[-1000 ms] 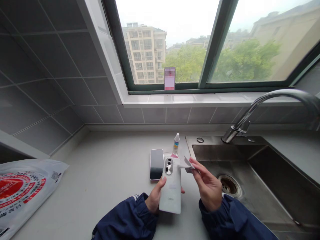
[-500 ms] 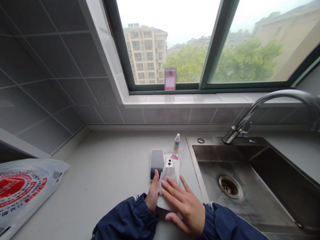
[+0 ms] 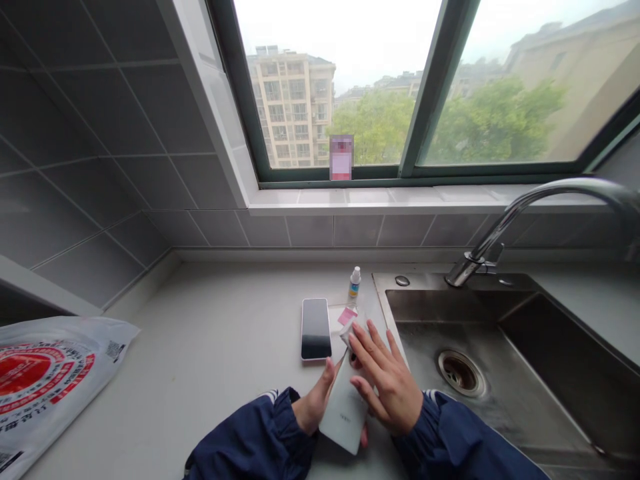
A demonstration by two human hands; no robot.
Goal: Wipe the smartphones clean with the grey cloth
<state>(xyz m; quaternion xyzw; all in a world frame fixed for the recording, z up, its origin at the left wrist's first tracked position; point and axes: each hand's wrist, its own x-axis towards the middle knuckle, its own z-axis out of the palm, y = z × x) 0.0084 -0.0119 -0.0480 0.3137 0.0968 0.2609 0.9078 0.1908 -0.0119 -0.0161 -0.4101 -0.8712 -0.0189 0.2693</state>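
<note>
A pale white phone [image 3: 345, 410], back up and tilted, rests in my left hand [image 3: 315, 403]; the thumb is along its left edge and fingertips show under its right edge. My right hand [image 3: 385, 383] lies over the phone's camera end with its fingers stretched out, pressing a crumpled white wipe [image 3: 346, 331]. The hand hides most of the wipe and part of the camera. Left of the hands, a second phone [image 3: 316, 330] lies on the counter with its dark screen up. Behind them are a small pink slip [image 3: 347, 315] and a white-capped bottle [image 3: 355, 283] standing upright.
On the right, a steel sink [image 3: 393, 320] is set into the white counter [image 3: 225, 340], with a curved chrome tap [image 3: 505, 223] at its back. A plastic bag [image 3: 55, 380] with red print lies at the left. A window is above the back wall.
My right hand and the wipe have moved up the phone to its camera end. The held phone has tilted, its lower end coming into view. The second phone is less covered.
</note>
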